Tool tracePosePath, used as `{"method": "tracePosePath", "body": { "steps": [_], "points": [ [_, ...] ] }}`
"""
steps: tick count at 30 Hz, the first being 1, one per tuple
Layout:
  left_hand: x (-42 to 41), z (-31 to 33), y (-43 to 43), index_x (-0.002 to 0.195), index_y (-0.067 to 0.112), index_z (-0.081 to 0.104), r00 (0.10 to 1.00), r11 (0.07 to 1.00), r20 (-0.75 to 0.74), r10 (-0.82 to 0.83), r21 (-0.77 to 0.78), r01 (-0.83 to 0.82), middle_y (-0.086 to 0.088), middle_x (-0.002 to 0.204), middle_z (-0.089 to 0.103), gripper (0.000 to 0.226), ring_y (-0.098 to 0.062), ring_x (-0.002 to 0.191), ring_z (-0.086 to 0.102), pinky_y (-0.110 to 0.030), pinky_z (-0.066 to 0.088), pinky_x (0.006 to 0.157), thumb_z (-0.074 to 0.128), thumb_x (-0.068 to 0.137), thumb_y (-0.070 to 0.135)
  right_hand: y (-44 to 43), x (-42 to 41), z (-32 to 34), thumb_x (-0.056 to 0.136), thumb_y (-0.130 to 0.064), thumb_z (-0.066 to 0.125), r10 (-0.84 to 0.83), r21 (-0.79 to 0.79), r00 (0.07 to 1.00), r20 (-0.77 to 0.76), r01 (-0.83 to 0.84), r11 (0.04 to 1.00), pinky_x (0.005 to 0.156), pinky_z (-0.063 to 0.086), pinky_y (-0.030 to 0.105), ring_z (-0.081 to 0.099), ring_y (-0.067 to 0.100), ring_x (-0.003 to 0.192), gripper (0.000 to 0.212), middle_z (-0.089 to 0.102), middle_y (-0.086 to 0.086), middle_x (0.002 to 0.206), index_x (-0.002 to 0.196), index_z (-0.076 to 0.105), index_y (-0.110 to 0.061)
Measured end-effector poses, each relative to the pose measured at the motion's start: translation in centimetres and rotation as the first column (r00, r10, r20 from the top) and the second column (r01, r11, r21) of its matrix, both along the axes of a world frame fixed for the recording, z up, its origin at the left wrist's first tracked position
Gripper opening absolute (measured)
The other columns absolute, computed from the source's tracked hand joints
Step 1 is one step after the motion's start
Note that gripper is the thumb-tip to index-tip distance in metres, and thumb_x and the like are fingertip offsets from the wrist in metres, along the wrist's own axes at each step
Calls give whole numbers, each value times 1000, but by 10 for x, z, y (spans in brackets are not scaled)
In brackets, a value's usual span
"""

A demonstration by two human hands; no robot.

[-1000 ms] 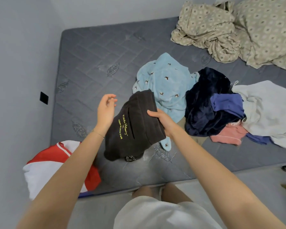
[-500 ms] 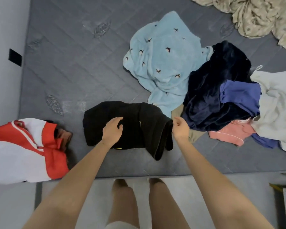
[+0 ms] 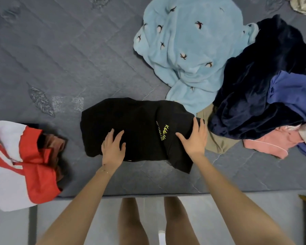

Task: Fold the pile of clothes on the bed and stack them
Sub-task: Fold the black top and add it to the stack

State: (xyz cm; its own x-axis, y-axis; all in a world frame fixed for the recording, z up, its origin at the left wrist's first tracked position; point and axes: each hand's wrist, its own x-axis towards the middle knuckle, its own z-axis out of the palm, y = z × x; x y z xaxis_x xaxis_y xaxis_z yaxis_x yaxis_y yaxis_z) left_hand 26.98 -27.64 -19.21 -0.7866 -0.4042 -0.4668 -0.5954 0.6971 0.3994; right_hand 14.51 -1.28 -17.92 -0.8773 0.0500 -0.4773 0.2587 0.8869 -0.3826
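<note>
A folded black garment (image 3: 140,124) with yellow lettering lies on the grey mattress (image 3: 69,59) near its front edge. My left hand (image 3: 113,149) presses flat on its near left part, fingers spread. My right hand (image 3: 193,138) lies flat on its right end, fingers straight. To the right sits the unfolded pile: a light blue fleece (image 3: 189,50), a dark navy garment (image 3: 258,89), a purple-blue one (image 3: 293,92), a pink one (image 3: 272,144) and a tan one (image 3: 217,140) under the pile.
A red and white garment (image 3: 16,165) lies at the left front corner of the mattress, hanging over the edge. The floor and my legs show below the mattress edge. A patterned beige sheet (image 3: 304,6) peeks in at the top right.
The black garment went from held up in the air to lying on the mattress. My right hand let go of its edge and now lies flat on it; the lettering now faces up.
</note>
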Motion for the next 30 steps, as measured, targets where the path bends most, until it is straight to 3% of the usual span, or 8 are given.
{"method": "tracePosePath", "body": {
  "steps": [8,12,15,18,21,25,27,30],
  "points": [
    [-53,-20,48,154,28,25,943,953,-146,-300,-97,288,-14,163,10,65,-33,151,7,-52,5,118,51,95,39,9,-15,-22,80,-57,71,25,-37,999,-33,-27,999,122,12,45,5,26,150,98,9,7,163,155,18,-23],
    [-78,-26,65,155,28,24,900,916,-174,-399,-111,385,-13,163,11,68,-34,150,7,-54,6,119,50,95,45,15,-5,-26,75,-58,75,-166,-162,983,-83,151,975,118,18,43,11,23,149,103,10,4,162,154,18,-26],
    [-91,-30,73,155,27,24,880,899,-185,-438,-113,424,-12,163,13,69,-33,150,8,-55,5,119,53,94,38,25,0,-31,72,-54,80,-496,-402,856,145,509,761,119,26,42,27,20,144,110,27,3,157,154,16,-20],
    [-99,-31,82,155,27,24,836,868,-238,-495,-98,486,-10,163,17,67,-32,151,9,-56,7,120,53,94,25,32,3,-33,80,-41,78,-549,-486,739,390,671,559,104,47,39,58,17,118,66,62,-2,124,134,49,-16],
    [-101,-31,92,155,27,24,818,854,-257,-515,-78,514,-9,163,16,62,-30,151,8,-57,8,120,42,95,29,33,-2,-22,90,-29,70,-584,-541,800,138,555,632,84,50,24,62,6,95,27,64,-11,98,110,59,-14],
    [-105,-32,103,156,26,22,862,895,-245,-444,-84,437,-9,163,15,62,-29,151,7,-56,6,120,34,97,43,37,-23,2,97,-34,59,-449,-453,849,-278,297,841,66,45,28,53,16,71,29,62,6,83,102,55,-7],
    [-109,-33,106,156,26,21,865,899,-246,-438,-114,423,-9,164,13,63,-29,152,6,-57,5,120,35,98,46,43,-39,6,97,-39,56,-397,-423,856,-331,241,874,65,48,36,56,27,65,34,63,17,80,100,55,-4],
    [-112,-37,109,157,26,18,869,893,-208,-449,-128,431,-10,164,10,65,-29,152,4,-58,4,119,32,98,52,51,-54,-1,98,-40,54,-338,-323,893,-298,239,916,73,50,40,59,21,74,32,65,8,87,105,57,-8]
  ]
}}
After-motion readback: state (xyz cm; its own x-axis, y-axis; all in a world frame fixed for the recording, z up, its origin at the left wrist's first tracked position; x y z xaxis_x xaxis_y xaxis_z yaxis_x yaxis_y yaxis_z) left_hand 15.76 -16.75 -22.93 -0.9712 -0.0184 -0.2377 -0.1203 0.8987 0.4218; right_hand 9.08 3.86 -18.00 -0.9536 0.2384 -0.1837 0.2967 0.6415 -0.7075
